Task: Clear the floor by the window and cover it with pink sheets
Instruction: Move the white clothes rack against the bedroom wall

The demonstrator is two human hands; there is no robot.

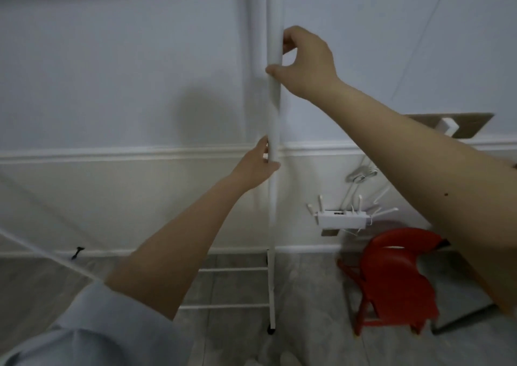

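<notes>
A tall white metal rack stands upright in front of me; its vertical pole (pixel 273 108) runs from the top of the view down to a black wheel (pixel 270 330) on the grey floor. My right hand (pixel 305 60) grips the pole high up. My left hand (pixel 257 164) holds the same pole lower down, at the height of the wall's rail. Two white crossbars (pixel 232 269) of the rack reach left near the floor. No pink sheet is in view.
A red plastic chair (pixel 397 279) stands on the floor to the right of the rack. A white router (pixel 342 220) with antennas and cables hangs on the wall behind it. A cardboard piece (pixel 458 122) shows at right. A thin white rod (pixel 42 253) slants at left.
</notes>
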